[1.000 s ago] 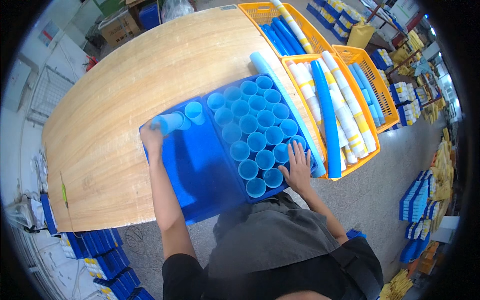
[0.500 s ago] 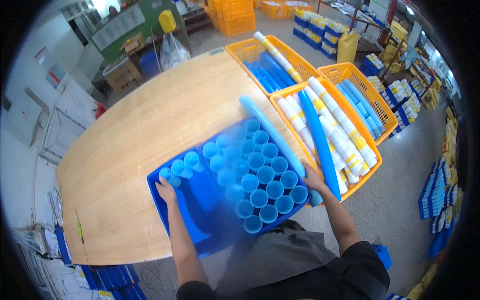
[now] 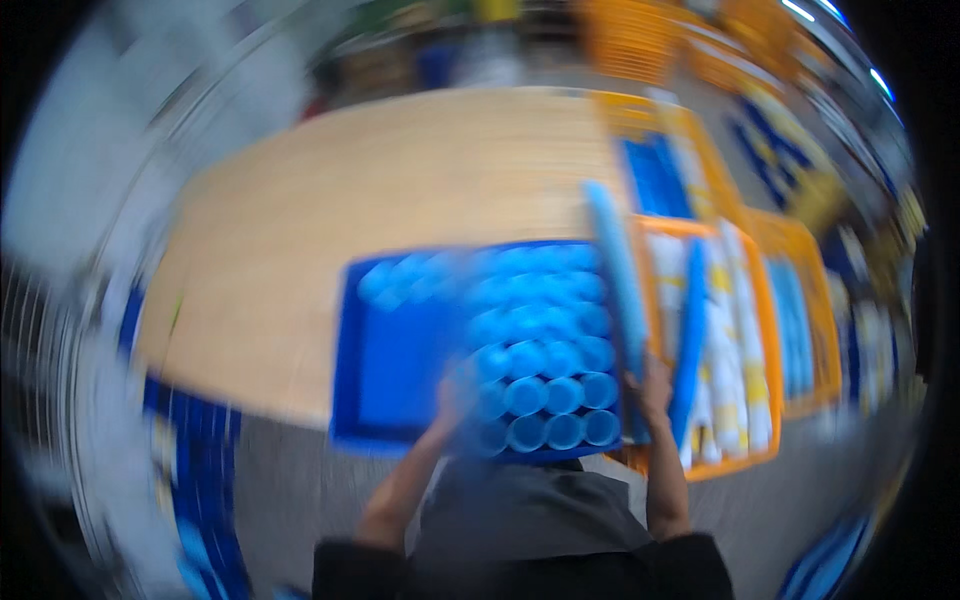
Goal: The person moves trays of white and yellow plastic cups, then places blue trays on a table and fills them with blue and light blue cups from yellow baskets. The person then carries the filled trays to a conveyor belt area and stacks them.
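Two blue trays lie side by side at the front of the wooden table. The right one holds rows of upright light-blue cups (image 3: 563, 394). In the left tray (image 3: 400, 350) several cups fill only the far end. My left hand (image 3: 454, 395), smeared by motion, is over the near side where the two trays meet; its fingers are indistinct. Along the right tray's side runs a long stack of nested light-blue cups (image 3: 620, 265). My right hand (image 3: 655, 388) is closed round the near part of this stack, though blur softens its fingers.
An orange crate (image 3: 768, 380) at the right holds white-and-yellow stacks, with a darker blue stack (image 3: 690, 340) lying on top. Behind it stand another orange crate (image 3: 625, 103) and one with light-blue stacks (image 3: 825, 340). The wooden table (image 3: 400, 170) stretches left and away.
My left hand has moved right, from the left tray's cups to where the trays meet. My right hand stays by the cup stack. The whole view has turned and blurred.
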